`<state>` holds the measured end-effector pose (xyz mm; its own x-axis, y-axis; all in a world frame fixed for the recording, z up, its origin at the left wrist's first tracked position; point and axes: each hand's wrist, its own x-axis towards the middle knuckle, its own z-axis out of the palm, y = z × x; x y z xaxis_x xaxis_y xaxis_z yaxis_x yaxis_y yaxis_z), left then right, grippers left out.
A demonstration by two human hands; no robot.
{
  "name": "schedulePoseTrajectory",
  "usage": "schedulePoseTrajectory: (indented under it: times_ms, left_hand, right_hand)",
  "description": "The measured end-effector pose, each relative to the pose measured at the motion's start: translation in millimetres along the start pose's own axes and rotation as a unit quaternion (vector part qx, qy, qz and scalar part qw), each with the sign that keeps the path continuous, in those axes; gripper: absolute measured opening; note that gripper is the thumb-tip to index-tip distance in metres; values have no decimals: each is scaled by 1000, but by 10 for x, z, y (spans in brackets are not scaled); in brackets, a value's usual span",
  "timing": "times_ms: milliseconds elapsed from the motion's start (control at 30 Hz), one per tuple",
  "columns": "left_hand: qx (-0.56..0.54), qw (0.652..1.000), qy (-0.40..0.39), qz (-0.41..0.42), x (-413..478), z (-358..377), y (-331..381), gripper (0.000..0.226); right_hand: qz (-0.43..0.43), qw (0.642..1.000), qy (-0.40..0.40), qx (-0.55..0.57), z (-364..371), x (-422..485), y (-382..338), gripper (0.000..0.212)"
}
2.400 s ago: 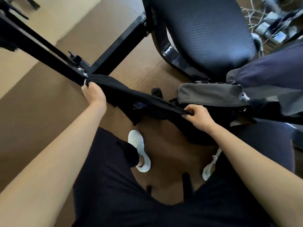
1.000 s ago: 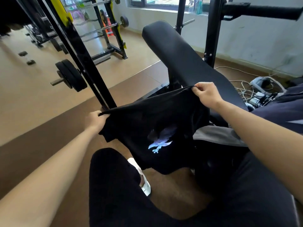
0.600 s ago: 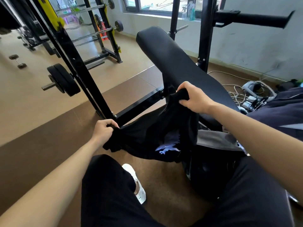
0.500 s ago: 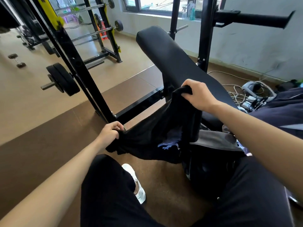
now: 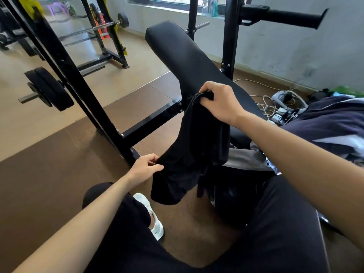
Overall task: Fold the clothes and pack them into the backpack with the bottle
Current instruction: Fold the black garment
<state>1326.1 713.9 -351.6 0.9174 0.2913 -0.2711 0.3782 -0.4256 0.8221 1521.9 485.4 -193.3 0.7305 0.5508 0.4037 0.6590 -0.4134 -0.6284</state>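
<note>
We log the black garment [image 5: 197, 146] held up near the backpack [image 5: 242, 159], long axis slanting from the right grip [image 5: 220, 101], clamped on its top end, down to the left grip [image 5: 146, 168], pinching its lower edge.

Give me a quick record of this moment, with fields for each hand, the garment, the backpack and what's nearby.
left hand: pinches the lower edge of the black garment
right hand: grips the garment's upper end, held higher
black garment: hangs bunched between both hands, not yet folded
backpack: low beside the garment, grey top showing
bottle: not in view
nearby: weight bench pad, weight plates, navy garment
</note>
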Motion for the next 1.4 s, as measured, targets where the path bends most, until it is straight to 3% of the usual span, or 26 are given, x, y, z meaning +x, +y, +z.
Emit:
schedulePoseTrajectory:
  times_ms: [267,467,800,1000,1100,1200,1400]
  left_hand:
    - [22,992,16,123,131,572,452,59]
    - [33,983,93,153,242,833,544,26]
    - [98,983,95,125,293,811,419,37]
    - [34,986,98,129,272,814,395,10]
    - [-80,978,175,85,334,513,398,17]
    - [-164,944,286,33,415,36,464,23]
    - [-169,928,332,-5,487,-739,694,30]
  right_hand:
    - [-24,999,16,26,-170,9,-219,6]
    - [-5,1000,21,18,-300,-8,-187,8]
    - [68,994,20,89,-228,-99,-7,13]
    - [81,991,14,103,-126,-154,25,18]
    - [92,995,10,47,-126,-182,213,24]
    - [98,995,-18,-16,-44,-250,426,26]
    - [38,986,-136,-89,132,-431,610,21]
